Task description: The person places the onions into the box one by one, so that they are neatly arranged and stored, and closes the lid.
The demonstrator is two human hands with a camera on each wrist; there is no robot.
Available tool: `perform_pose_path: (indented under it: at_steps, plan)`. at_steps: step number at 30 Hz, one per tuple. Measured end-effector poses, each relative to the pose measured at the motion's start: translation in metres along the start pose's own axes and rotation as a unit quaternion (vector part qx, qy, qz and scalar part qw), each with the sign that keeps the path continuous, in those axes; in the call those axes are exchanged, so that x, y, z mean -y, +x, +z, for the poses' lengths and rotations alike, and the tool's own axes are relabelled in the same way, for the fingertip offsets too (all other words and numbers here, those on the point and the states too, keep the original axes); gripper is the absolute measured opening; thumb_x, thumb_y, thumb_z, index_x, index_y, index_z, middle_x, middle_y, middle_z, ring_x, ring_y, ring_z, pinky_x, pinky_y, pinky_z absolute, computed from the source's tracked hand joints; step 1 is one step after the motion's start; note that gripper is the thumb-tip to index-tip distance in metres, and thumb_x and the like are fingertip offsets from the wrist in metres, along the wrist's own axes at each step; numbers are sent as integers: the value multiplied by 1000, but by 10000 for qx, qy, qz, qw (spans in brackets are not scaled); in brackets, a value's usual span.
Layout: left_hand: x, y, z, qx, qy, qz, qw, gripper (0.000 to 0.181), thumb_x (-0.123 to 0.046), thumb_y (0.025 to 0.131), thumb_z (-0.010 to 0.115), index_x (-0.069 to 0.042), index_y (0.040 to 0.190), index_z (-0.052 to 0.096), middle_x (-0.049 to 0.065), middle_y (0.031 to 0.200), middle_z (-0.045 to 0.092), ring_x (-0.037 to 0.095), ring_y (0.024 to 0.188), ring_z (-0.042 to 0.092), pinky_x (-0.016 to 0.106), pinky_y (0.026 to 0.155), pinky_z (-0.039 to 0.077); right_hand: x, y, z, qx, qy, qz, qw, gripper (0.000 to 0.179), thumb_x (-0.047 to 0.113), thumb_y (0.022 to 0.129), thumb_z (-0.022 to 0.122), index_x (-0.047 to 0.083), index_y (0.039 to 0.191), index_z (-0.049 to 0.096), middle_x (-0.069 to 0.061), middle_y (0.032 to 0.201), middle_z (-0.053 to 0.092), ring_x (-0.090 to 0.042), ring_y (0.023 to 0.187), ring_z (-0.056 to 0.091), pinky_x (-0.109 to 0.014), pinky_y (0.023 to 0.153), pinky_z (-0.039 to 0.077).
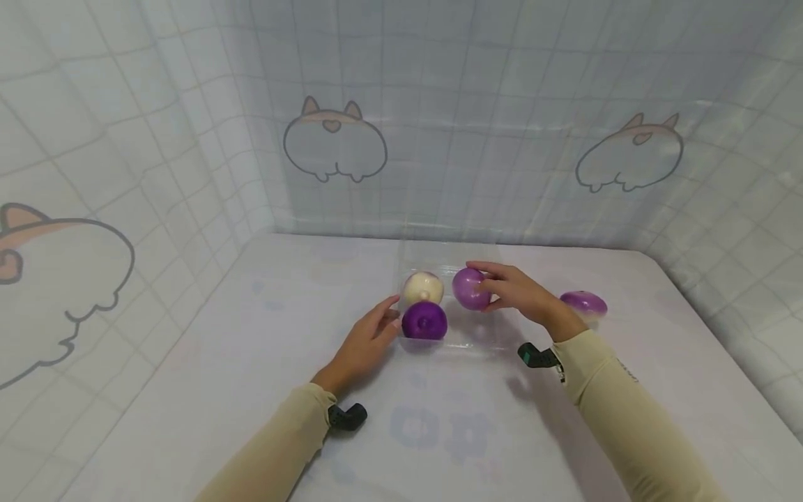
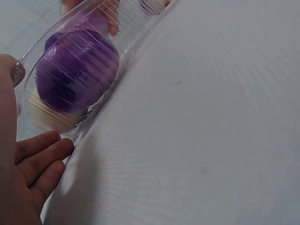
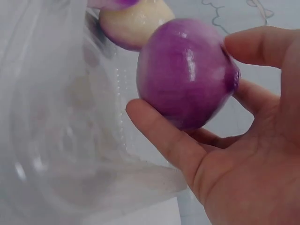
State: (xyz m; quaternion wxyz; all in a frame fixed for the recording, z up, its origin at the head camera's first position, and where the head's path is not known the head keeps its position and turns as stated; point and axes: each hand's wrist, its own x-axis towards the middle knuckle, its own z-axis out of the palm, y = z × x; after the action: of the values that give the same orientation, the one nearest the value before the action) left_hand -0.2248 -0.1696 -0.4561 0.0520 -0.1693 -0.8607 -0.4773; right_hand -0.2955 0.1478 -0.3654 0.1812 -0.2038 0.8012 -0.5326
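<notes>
My right hand point(image 1: 517, 291) grips a purple onion point(image 1: 469, 288) over the right part of a clear plastic container point(image 1: 467, 336). The right wrist view shows the fingers and thumb around that onion point(image 3: 185, 75), its tip towards the palm. Inside the container's left part sit a pale onion point(image 1: 423, 288) and, nearer me, a dark purple onion point(image 1: 424, 321). My left hand point(image 1: 365, 341) lies at the container's left side, fingers extended. In the left wrist view, its thumb point(image 2: 16, 70) is at the rim and the other fingers lie beside the outer wall.
Another purple and white onion point(image 1: 583, 304) lies on the table to the right, near my right wrist. The container's clear lid point(image 1: 448, 251) stretches towards the back wall. A tiled-print cloth point(image 1: 464, 153) covers the walls around the white table point(image 1: 251, 390).
</notes>
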Motion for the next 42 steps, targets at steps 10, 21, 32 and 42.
perform_pose_path:
  at_steps: [10, 21, 32, 42]
  plan:
    - [0, -1, 1, -28, -4, 82, 10000, 53, -34, 105, 52, -25, 155, 37, 4, 134, 60, 19, 122, 57, 42, 108, 42, -6, 2, -1, -76, -411, 55, 9991, 68, 29, 97, 69, 14, 156, 38, -21, 142, 45, -34, 117, 58, -43, 87, 57]
    - [-2, 0, 2, -55, 2, 200, 9998, 54, -29, 104, 53, -20, 155, 38, 7, 132, 62, 21, 121, 58, 44, 107, 43, -1, 4, 7, -290, -907, 68, 9954, 66, 19, 92, 75, 7, 149, 44, -28, 127, 54, -31, 99, 66, -43, 82, 59]
    - [-3, -1, 1, -71, -31, 157, 9998, 53, -26, 104, 53, -20, 154, 38, 7, 132, 61, 20, 119, 59, 42, 105, 45, 1, 7, 10, -340, -1567, 156, 9869, 71, 23, 91, 76, 7, 151, 42, -25, 125, 58, -25, 86, 69, -38, 80, 58]
    - [-2, -1, 1, -31, -62, 120, 9999, 53, -25, 104, 54, -20, 155, 38, 8, 132, 61, 21, 120, 59, 41, 105, 45, 0, 5, 10, -350, -2086, -154, 9772, 70, 21, 90, 76, 4, 149, 44, -24, 128, 60, -34, 114, 59, -44, 90, 54]
